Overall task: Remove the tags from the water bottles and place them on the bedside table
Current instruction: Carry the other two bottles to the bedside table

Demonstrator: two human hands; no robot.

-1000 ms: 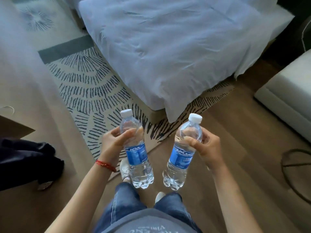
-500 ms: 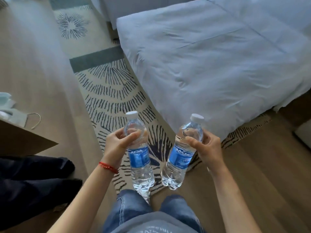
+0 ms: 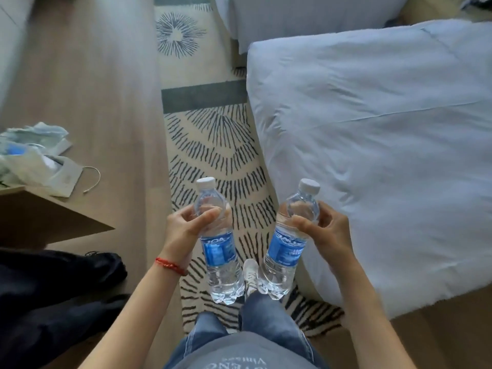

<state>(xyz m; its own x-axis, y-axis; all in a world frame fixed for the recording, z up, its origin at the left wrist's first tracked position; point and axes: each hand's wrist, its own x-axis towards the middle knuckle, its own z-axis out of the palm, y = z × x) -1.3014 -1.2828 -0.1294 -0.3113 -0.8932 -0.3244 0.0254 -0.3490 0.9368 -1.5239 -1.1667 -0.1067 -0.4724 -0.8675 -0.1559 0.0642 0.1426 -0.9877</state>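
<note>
Left hand (image 3: 183,230) grips the upper body of the left bottle (image 3: 218,246); right hand (image 3: 330,233) grips the right bottle (image 3: 288,243). Both are clear, white-capped, blue-labelled, held near-upright, caps away from the person, bases below each hand, the right leaning rightward.

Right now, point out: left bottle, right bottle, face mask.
left bottle (image 3: 218,251): head view, on its blue label.
right bottle (image 3: 287,250): head view, on its blue label.
face mask (image 3: 66,177): head view, on its pale panel by the ear loop.
</note>
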